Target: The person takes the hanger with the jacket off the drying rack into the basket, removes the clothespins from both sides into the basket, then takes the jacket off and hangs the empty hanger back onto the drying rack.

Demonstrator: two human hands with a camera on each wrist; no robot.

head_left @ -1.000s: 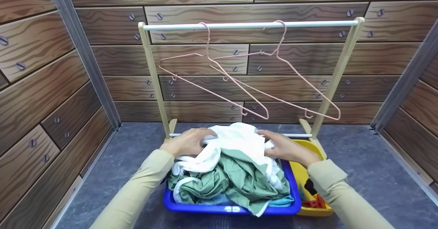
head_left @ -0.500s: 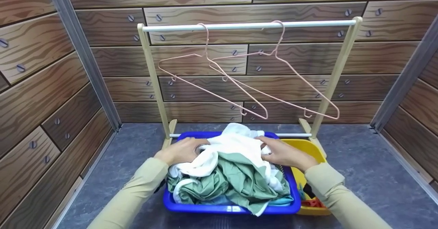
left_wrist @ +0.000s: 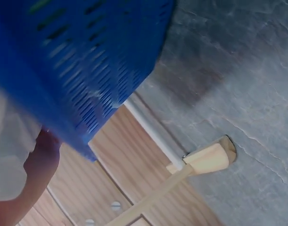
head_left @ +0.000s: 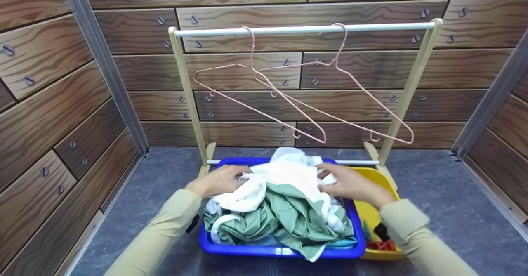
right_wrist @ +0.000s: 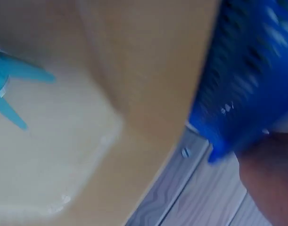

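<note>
A heaped garment (head_left: 288, 177), white on top with green fabric below, lies in a blue basket (head_left: 247, 249). My left hand (head_left: 220, 180) holds its white part from the left, the cloth bunched between thumb and fingers. From the right, my right hand (head_left: 350, 183), slightly blurred, has the white cloth between thumb and fingers; the fingertips are partly hidden. In the left wrist view, part of the left hand (left_wrist: 42, 165) shows beside the white cloth and the slotted basket wall (left_wrist: 87, 84). The right wrist view shows part of the right hand (right_wrist: 271, 179) beside the basket.
Behind the basket stands a clothes rack (head_left: 305, 30) with two pink hangers (head_left: 264, 74) (head_left: 350, 76) on its bar. A yellow bin (head_left: 367, 177) with red and teal items sits against the basket's right side. Wood-patterned walls (head_left: 62, 115) enclose the grey floor (head_left: 433, 193).
The top of the white cloth has come down and the basket's back rim now shows. Both hands lowered slightly, then the right hand shifted a little to the right.
</note>
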